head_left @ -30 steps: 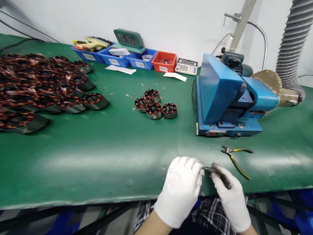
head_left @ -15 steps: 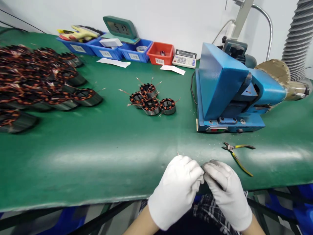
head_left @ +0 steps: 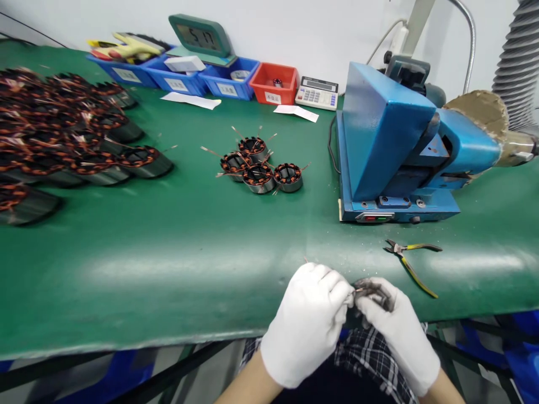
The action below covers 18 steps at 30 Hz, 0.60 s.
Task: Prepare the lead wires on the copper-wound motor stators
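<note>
My left hand (head_left: 309,322), in a white glove, is curled closed near the table's front edge. It wraps a part that its fingers almost wholly hide; a thin wire end (head_left: 306,260) pokes out above the knuckles. Against its fingertips, my right hand (head_left: 393,328) pinches thin copper-coloured wire leads (head_left: 359,290). The right glove is blackened at the fingers. Beyond my hands stands a small group of motor stators (head_left: 258,178) with copper windings and loose leads. Diagonal cutters (head_left: 406,259) with yellow-black handles lie open to the right of my right hand.
A blue machine (head_left: 379,140) with a grey duct hose (head_left: 517,67) stands at the right. Many stators (head_left: 101,174) crowd the left. Blue bins (head_left: 229,87), a red bin (head_left: 273,92), a calculator (head_left: 316,94) and a digital clock (head_left: 200,36) line the wall.
My right fingers have spread slightly and turned, so the wire leads between them now show. The left hand keeps its closed hold. The view has shifted a little.
</note>
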Tool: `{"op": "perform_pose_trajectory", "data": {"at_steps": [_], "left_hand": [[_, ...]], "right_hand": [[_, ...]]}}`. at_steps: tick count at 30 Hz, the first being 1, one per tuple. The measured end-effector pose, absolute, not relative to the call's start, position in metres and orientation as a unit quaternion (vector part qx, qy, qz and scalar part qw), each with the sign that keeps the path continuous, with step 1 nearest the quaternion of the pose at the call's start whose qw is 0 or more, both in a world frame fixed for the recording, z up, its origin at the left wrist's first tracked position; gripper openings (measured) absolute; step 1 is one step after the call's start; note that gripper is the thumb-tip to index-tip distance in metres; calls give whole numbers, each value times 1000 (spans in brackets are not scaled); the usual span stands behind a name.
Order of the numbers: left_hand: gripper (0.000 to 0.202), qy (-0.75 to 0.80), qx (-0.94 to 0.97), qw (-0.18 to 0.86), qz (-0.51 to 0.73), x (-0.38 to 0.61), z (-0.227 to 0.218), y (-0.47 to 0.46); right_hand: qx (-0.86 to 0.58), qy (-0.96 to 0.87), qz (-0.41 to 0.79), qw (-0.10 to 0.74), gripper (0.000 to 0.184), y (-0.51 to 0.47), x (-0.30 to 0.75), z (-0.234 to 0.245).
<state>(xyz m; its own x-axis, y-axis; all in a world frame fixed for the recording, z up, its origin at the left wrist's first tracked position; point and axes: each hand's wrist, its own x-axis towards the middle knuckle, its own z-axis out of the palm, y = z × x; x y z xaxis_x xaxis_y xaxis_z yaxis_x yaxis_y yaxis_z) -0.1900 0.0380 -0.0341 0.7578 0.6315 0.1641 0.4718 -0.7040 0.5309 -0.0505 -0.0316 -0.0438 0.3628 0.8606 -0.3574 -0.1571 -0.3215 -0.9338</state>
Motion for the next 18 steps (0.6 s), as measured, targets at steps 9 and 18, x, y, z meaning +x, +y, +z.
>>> {"op": "perform_pose_trajectory", "data": {"at_steps": [9, 18], "left_hand": [[19, 323, 900, 231, 179, -188, -41, 37], [21, 324, 902, 225, 176, -187, -34, 37]], "right_hand": [[-700, -239, 442, 508, 18, -34, -67, -48], [-652, -509, 251, 503, 23, -43, -46, -65]]}}
